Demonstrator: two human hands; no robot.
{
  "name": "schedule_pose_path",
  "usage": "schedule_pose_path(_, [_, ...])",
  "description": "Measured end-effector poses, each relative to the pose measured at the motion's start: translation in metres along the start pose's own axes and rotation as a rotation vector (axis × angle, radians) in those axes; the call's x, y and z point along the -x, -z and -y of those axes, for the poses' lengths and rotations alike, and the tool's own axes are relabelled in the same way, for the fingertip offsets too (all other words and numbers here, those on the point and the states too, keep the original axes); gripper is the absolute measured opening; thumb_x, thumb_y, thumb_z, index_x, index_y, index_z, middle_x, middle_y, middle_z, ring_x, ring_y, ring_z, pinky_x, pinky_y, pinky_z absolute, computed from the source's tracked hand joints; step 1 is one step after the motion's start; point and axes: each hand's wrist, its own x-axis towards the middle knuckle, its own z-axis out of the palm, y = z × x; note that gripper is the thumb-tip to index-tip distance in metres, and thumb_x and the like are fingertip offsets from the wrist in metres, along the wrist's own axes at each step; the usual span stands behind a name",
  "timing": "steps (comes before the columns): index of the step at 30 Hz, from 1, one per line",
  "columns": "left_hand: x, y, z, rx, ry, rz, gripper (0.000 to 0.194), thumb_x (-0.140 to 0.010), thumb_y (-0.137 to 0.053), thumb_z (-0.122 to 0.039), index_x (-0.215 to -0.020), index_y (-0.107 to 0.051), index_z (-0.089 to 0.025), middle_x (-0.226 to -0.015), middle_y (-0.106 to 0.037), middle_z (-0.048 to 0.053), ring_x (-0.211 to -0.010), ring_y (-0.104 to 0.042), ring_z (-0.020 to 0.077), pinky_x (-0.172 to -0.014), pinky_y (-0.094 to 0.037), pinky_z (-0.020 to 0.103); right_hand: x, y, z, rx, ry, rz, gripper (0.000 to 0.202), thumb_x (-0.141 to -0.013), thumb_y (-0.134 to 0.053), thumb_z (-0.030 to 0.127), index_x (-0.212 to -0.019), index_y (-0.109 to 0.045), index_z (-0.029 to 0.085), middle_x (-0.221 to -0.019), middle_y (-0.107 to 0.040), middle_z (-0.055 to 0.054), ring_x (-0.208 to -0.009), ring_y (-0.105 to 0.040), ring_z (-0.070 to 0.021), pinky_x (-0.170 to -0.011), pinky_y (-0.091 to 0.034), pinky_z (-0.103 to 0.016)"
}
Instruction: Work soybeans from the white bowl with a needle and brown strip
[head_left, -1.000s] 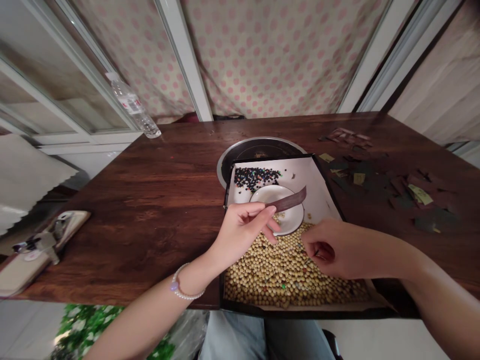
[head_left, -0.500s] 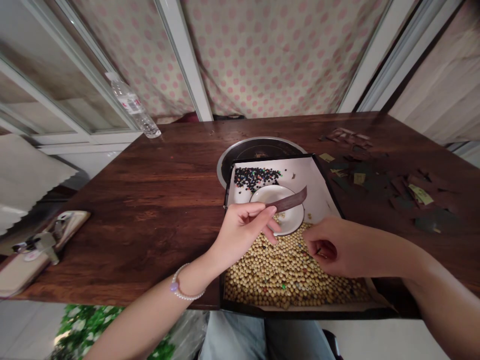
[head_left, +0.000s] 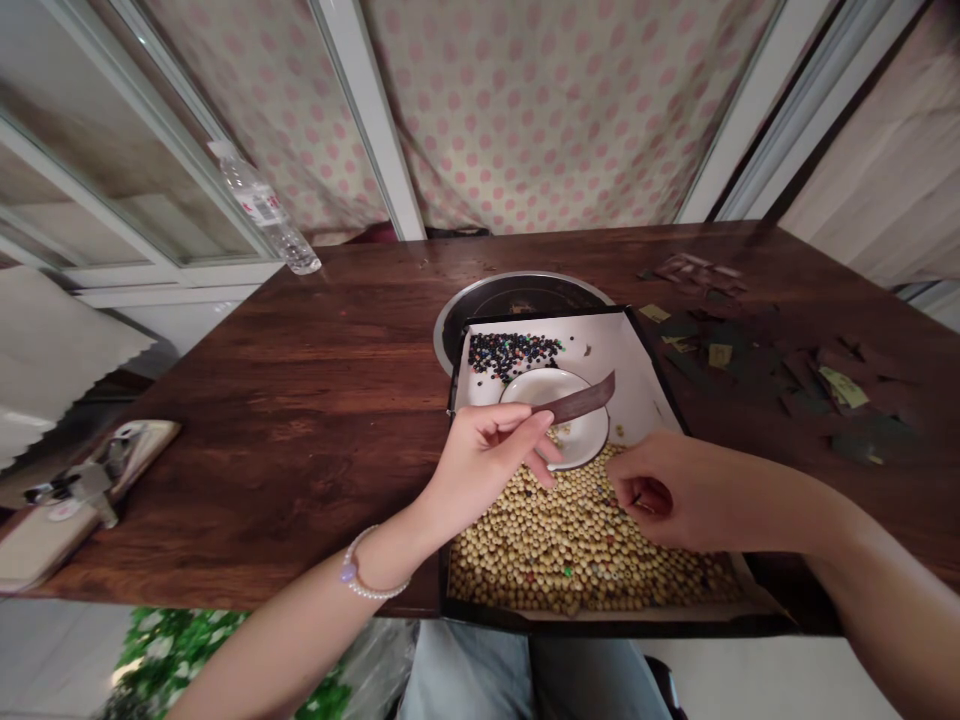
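Between the thumb and fingers of my left hand point(head_left: 499, 450) is a thin, dark brown strip point(head_left: 581, 402), its free end curving up to the right over a white bowl point(head_left: 592, 450). A few pale beads lie in the bowl. My right hand point(head_left: 667, 490) is closed just above the many pale yellow beads point(head_left: 540, 550) filling the near part of a shallow black tray point(head_left: 675, 632). Its fingertips are turned away, so I cannot see what they hold. Black beads point(head_left: 510, 352), with some coloured ones, lie in the tray's far left corner.
A round dark plate point(head_left: 525, 285) is partly under the tray's far end. Torn brown scraps point(head_left: 810, 380) and small yellow labels point(head_left: 720, 355) lie on the table to the right. A water bottle point(head_left: 270, 215) stands at the far left, and a pouch point(head_left: 142, 445) sits by the left edge.
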Motion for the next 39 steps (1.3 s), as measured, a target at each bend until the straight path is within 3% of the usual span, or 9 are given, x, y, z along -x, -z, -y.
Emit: schedule_pose_path(39, [-0.0013,0.0001,-0.0006,0.048,-0.003,-0.002,0.03,-0.088,-0.054,-0.02,-0.063,-0.068,-0.012,-0.047,-0.063,-0.001,-0.041,-0.059,0.0075,-0.05,-0.041,0.02,0.0015,-0.0027,0.0012,0.036,-0.004,-0.028,0.015,-0.062,-0.048,0.003,-0.059,-0.044,0.017,-0.057,-0.049,0.005,-0.057,-0.042,-0.0082,-0.051,-0.028,-0.02])
